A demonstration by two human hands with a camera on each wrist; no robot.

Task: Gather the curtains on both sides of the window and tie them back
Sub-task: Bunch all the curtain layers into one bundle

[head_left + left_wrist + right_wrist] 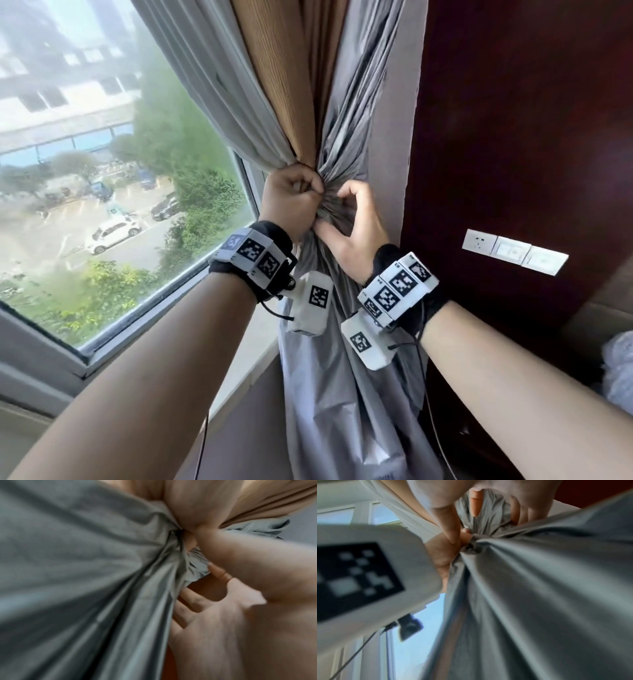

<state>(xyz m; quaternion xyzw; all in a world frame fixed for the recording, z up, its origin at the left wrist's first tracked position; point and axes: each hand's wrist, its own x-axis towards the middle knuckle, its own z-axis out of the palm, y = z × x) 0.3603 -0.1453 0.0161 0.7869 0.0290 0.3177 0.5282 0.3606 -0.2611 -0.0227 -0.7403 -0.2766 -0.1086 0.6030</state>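
Note:
A grey curtain [346, 370] with a tan face [284, 89] hangs at the right side of the window, bunched into a tight waist [330, 202]. My left hand [291, 202] grips the gathered folds from the left, fingers curled into the fabric. From the right, my right hand [349, 222] wraps thumb and curled fingers round the same waist. The left wrist view shows the grey cloth [85, 574] and tan cloth [197, 504] pulled into one knot-like point. In the right wrist view, fingers [476, 503] curl over the grey bunch [481, 545]. No tie-back band is visible.
The window [102, 154] fills the left, its sill [144, 325] below my left forearm. A dark red wall panel [513, 120] stands right of the curtain with a row of white switches [513, 251]. Pale bedding [620, 370] shows at the far right edge.

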